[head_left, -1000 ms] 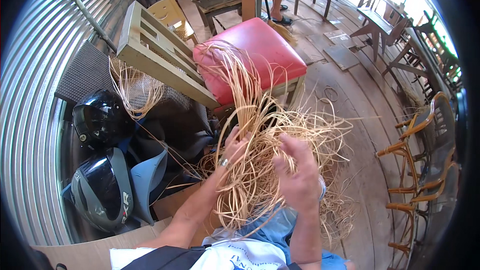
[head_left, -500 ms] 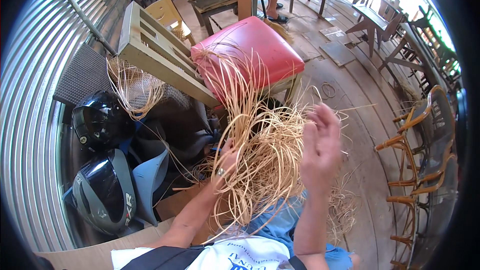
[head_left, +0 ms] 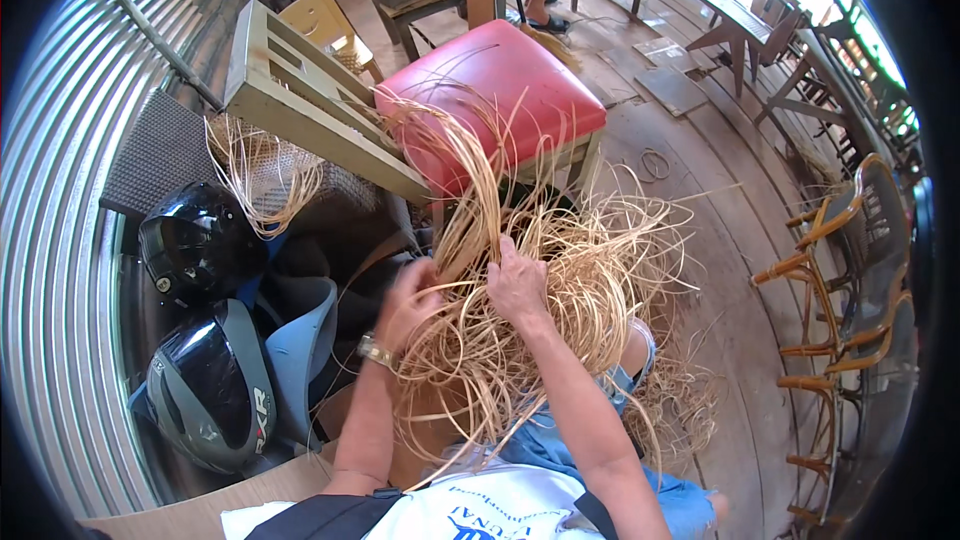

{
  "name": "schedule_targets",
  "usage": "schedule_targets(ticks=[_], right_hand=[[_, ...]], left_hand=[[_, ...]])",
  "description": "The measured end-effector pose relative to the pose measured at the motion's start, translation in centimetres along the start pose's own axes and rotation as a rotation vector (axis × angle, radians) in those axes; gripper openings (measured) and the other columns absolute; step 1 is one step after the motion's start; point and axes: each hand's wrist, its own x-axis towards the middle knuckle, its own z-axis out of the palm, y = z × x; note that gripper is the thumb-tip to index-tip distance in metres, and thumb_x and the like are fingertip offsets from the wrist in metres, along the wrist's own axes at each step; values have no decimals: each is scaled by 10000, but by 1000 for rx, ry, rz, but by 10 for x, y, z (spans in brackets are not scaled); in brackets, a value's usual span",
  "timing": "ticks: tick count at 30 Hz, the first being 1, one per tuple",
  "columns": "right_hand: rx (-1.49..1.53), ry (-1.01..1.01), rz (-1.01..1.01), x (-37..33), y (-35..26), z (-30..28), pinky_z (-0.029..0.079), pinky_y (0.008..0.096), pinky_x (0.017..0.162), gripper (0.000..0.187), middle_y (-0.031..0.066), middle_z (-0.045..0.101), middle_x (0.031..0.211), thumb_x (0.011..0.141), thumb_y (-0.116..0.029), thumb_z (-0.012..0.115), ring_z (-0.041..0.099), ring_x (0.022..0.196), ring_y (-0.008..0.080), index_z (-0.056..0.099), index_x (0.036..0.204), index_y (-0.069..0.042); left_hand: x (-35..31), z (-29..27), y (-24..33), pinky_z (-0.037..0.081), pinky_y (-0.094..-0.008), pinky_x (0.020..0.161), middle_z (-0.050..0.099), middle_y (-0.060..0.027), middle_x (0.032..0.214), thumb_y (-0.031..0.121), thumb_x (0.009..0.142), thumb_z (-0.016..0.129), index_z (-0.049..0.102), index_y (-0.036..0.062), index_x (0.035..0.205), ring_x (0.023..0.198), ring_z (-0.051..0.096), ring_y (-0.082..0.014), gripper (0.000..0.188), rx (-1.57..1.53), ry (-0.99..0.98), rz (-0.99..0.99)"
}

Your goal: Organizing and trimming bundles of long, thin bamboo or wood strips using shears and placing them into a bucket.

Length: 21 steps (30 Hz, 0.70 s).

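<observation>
A big tangled bundle of pale cane strips point(head_left: 590, 280) lies over my lap and spills to the floor. My left hand point(head_left: 408, 302), with a wristwatch on it, is closed on strands at the bundle's left side. My right hand point(head_left: 517, 285) presses into the middle of the tangle, fingers curled among the strands. Long strips rise from between the hands up toward a chair with a red padded seat point(head_left: 500, 90), which stands just beyond the bundle.
A pale green wooden frame point(head_left: 300, 110) leans left of the red chair, with more cane point(head_left: 262, 168) hanging by it. Two helmets point(head_left: 205, 380) lie at the left by a corrugated metal wall point(head_left: 60, 240). Wooden chairs point(head_left: 850, 260) stand at the right.
My right hand, raised and open beside the bundle half a second ago, has come down and leftward into the tangle. My left hand has moved up closer to it.
</observation>
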Motion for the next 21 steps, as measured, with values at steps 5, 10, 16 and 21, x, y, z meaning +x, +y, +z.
schedule_targets(ticks=[5, 10, 16, 21], right_hand=[[-100, 26, -65, -10, 10, 11, 378, 389, 771, 489, 81, 641, 773, 939, -122, 553, 601, 695, 235, 519, 1412, -4], [-21, 206, -124, -20, 31, 24, 384, 397, 764, 446, 80, 647, 755, 947, -70, 526, 585, 638, 233, 556, 1386, 2], [-90, 316, -236, -30, 35, 40, 379, 326, 660, 422, 14, 584, 663, 954, -80, 542, 479, 556, 134, 591, 1370, -31], [-25, 321, -172, -46, 49, 52, 433, 373, 742, 414, 66, 610, 692, 905, -66, 584, 550, 600, 245, 563, 1313, 4]], left_hand=[[72, -15, 66, 499, -281, 928, 605, -142, 1287, 144, 963, 673, 668, 0, 1187, 1040, 633, -156, 266, -73, 401, 379], [140, 6, 122, 500, -410, 929, 494, -237, 1341, 240, 946, 668, 628, -11, 1177, 1079, 581, -311, 343, 769, 944, 704], [231, 15, 62, 511, -232, 610, 589, -92, 872, 524, 844, 769, 469, -126, 1294, 681, 538, -156, 846, -543, 355, -439], [256, 106, 33, 538, -393, 786, 566, -166, 1020, 161, 990, 611, 641, -32, 1112, 874, 610, -244, 231, 246, 496, -249]])
